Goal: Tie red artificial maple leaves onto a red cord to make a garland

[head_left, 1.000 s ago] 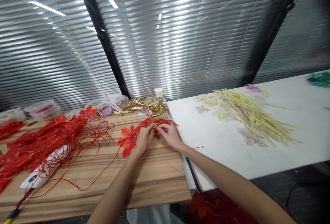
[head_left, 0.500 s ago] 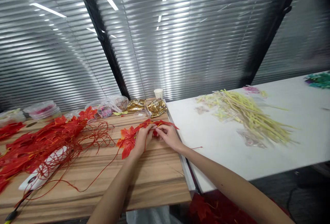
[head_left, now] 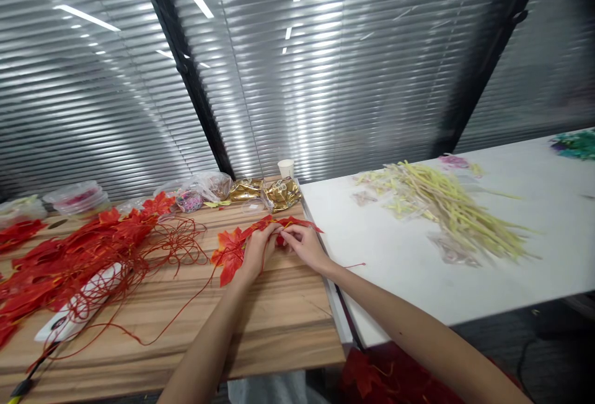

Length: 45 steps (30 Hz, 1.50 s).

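Near the right side of the wooden table, my left hand [head_left: 258, 246] and my right hand [head_left: 303, 245] meet with fingertips pinched together over red artificial maple leaves [head_left: 229, 254]. The left fingers are closed on the leaves, which spread out to the left and behind both hands. The right thumb and forefinger pinch at the same spot; a stem or cord there is too small to make out. A thin red cord [head_left: 183, 307] runs from beside my left hand across the table toward a tangled heap. Another cord end [head_left: 356, 265] sticks out past my right wrist.
On the left lie a pile of red leaves [head_left: 88, 240], tangled red cord [head_left: 179, 240] and a white power strip [head_left: 77, 308]. Gold packets [head_left: 281, 194] and a paper cup [head_left: 286, 168] stand behind my hands. Yellow stems [head_left: 453, 206] lie on the white table [head_left: 395, 280].
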{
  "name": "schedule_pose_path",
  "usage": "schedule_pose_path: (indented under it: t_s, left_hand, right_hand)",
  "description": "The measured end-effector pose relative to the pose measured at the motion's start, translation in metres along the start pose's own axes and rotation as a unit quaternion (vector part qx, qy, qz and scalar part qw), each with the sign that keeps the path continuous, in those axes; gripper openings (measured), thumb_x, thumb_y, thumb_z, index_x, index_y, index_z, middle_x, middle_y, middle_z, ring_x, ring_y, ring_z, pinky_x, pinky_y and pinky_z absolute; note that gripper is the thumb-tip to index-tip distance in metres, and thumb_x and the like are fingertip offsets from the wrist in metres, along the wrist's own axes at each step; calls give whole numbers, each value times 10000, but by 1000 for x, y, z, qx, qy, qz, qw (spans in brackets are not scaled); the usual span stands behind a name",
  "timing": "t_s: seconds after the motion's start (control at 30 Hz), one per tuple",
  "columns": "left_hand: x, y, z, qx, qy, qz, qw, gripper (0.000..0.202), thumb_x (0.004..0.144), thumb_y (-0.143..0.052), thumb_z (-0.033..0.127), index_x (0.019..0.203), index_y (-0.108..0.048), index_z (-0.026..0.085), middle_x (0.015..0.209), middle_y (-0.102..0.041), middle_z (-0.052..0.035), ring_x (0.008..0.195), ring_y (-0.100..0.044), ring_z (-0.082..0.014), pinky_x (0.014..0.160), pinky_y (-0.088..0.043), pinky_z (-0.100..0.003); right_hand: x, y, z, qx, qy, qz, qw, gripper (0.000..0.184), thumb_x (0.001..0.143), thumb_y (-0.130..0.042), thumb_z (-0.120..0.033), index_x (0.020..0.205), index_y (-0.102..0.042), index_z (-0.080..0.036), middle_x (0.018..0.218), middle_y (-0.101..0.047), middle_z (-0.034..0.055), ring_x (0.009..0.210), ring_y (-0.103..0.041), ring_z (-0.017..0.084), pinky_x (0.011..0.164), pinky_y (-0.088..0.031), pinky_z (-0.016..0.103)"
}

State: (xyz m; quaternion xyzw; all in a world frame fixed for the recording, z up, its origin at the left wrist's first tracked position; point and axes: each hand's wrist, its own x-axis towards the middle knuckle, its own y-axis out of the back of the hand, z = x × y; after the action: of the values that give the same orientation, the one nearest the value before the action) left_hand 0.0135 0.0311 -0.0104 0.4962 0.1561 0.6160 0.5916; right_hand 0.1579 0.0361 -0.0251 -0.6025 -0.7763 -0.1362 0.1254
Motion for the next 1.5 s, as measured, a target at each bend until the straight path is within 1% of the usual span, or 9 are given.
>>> schedule_pose_path:
  t_s: [0.17, 0.33, 0.63, 0.9, 1.1, 1.37, 1.5]
  left_hand:
    - [0, 0, 1, -1, 4, -8, 1000, 234, 827, -429, 201, 964, -617, 228, 752, -677, -17, 661, -612, -133, 652, -454, -222]
    - [0, 1, 2, -8, -3, -3, 1000, 235, 813, -446, 191, 966, -619, 229, 786, -684, -24, 691, -620, -139, 664, -455, -220]
    - [-1, 1, 1, 2, 2, -14, 1000, 241, 816, -432, 195, 972, -611, 232, 765, -679, -15, 673, -616, -133, 664, -450, -217]
    - [-1, 2, 1, 8, 10, -22, 1000, 242, 827, -416, 208, 981, -601, 231, 741, -668, -12, 654, -608, -130, 657, -447, -219]
    - [-1, 1, 1, 4, 4, -20, 1000, 248, 818, -425, 186, 989, -599, 229, 771, -673, -18, 670, -609, -133, 666, -448, -225]
    - [-1, 2, 2, 12, -7, -24, 1000, 229, 830, -407, 197, 949, -602, 221, 758, -663, -15, 651, -600, -122, 641, -437, -209]
    - [-2, 3, 3, 16, -7, -26, 1000, 225, 832, -408, 200, 950, -598, 224, 753, -664, -13, 665, -603, -126, 656, -437, -212]
  right_hand:
    - [0, 1, 0, -16, 4, 0, 1000, 220, 787, -517, -345, 733, -615, -155, 623, -582, 14, 516, -522, 114, 503, -426, 222]
    - [-1, 1, 0, -38, 6, -3, 999, 237, 800, -500, -350, 746, -623, -155, 634, -596, 16, 519, -522, 112, 521, -432, 223]
    - [1, 0, 2, -23, 3, -3, 1000, 225, 790, -511, -340, 751, -624, -148, 629, -587, 14, 512, -519, 109, 504, -422, 219]
    - [0, 1, 2, -30, 5, 0, 1000, 234, 793, -507, -345, 743, -621, -147, 631, -589, 15, 518, -522, 109, 513, -425, 221]
    - [0, 1, 1, -36, 2, -1, 999, 230, 798, -502, -339, 748, -619, -148, 634, -590, 14, 521, -521, 109, 512, -427, 217]
    - [-1, 1, -1, -45, 3, -2, 999, 230, 802, -497, -329, 739, -618, -144, 642, -598, 15, 537, -531, 109, 532, -428, 218]
    - [-1, 1, 0, -51, 2, -2, 999, 225, 805, -493, -321, 742, -619, -145, 639, -599, 14, 524, -530, 105, 531, -427, 218]
